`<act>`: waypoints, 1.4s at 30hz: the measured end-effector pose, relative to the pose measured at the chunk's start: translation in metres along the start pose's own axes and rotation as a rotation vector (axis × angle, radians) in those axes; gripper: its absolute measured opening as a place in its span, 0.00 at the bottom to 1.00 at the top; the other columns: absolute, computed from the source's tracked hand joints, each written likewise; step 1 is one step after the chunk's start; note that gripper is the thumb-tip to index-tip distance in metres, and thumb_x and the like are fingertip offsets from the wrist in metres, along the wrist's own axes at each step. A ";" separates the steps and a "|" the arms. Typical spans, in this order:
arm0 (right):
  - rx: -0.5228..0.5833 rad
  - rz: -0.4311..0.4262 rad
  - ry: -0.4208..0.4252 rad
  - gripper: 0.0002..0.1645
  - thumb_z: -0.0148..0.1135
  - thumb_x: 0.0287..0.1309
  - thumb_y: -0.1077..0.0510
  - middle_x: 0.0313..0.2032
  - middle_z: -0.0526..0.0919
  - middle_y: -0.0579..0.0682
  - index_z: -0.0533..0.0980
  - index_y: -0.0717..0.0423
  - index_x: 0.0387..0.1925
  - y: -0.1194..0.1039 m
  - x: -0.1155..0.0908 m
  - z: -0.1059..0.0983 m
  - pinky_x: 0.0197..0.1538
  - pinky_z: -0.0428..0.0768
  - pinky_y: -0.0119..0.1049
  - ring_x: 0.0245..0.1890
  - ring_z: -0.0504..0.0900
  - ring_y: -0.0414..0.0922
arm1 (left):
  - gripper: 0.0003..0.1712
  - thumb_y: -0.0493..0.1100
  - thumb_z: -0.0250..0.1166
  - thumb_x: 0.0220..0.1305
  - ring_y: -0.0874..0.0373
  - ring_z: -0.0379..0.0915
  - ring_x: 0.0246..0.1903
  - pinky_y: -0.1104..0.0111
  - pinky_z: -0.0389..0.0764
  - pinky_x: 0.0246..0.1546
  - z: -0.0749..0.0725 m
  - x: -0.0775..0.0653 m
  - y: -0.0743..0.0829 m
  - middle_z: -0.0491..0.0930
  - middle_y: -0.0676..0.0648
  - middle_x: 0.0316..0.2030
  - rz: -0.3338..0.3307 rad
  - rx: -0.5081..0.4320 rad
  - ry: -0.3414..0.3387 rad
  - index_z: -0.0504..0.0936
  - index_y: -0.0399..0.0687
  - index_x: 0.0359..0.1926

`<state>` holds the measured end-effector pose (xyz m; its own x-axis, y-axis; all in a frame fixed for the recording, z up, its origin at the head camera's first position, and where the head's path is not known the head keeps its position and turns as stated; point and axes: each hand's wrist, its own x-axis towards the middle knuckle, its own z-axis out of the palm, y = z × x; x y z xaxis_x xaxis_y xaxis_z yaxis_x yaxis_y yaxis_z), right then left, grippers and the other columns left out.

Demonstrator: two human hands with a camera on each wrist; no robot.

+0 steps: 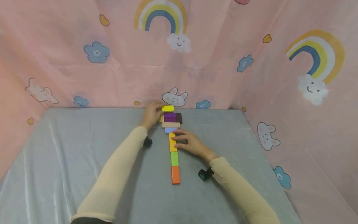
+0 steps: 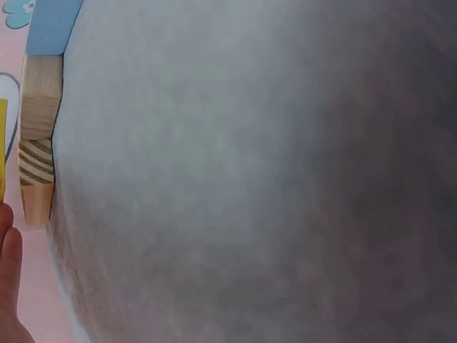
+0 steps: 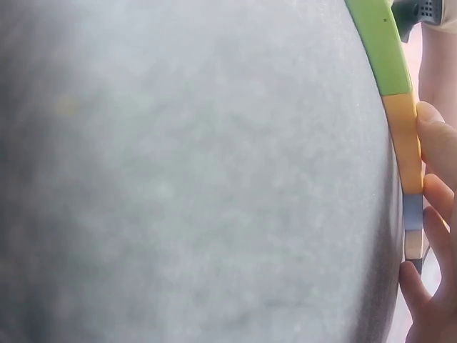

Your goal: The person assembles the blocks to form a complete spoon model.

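At the far end of the table my left hand pinches a bright yellow block above a flat group of blocks. That group holds purple blocks, a dark block and striped wood at the left. In front lie a plain wooden block and a blue block. An orange-yellow block, a green block and an orange block continue the line toward me. My right hand spreads its fingers along the right side of the orange-yellow and blue blocks, very close or touching.
Grey cloth covers the table. A pink curtain with rainbows and rabbits hangs right behind the far edge and along both sides. Dark wrist cameras sit below each hand, near the cloth.
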<state>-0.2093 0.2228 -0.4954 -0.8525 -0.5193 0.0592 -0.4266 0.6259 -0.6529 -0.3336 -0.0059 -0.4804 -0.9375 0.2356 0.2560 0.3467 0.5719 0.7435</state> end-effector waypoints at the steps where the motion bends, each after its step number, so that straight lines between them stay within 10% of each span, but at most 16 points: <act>1: 0.002 -0.006 -0.001 0.24 0.69 0.58 0.47 0.68 0.72 0.45 0.81 0.45 0.56 0.000 0.000 0.000 0.76 0.61 0.53 0.74 0.64 0.49 | 0.18 0.35 0.64 0.65 0.45 0.77 0.55 0.55 0.77 0.61 0.000 0.000 0.000 0.81 0.39 0.55 -0.007 0.002 0.001 0.82 0.39 0.56; 42: -0.025 -0.017 -0.009 0.25 0.69 0.58 0.48 0.68 0.73 0.46 0.81 0.47 0.57 -0.007 -0.002 -0.005 0.75 0.62 0.54 0.73 0.65 0.50 | 0.16 0.33 0.64 0.65 0.47 0.81 0.50 0.57 0.82 0.55 0.015 0.007 0.011 0.85 0.41 0.50 -0.142 0.031 0.024 0.84 0.41 0.53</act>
<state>-0.2057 0.2221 -0.4872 -0.8422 -0.5355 0.0631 -0.4487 0.6311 -0.6328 -0.3359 0.0140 -0.4794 -0.9776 0.1318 0.1642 0.2105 0.6221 0.7541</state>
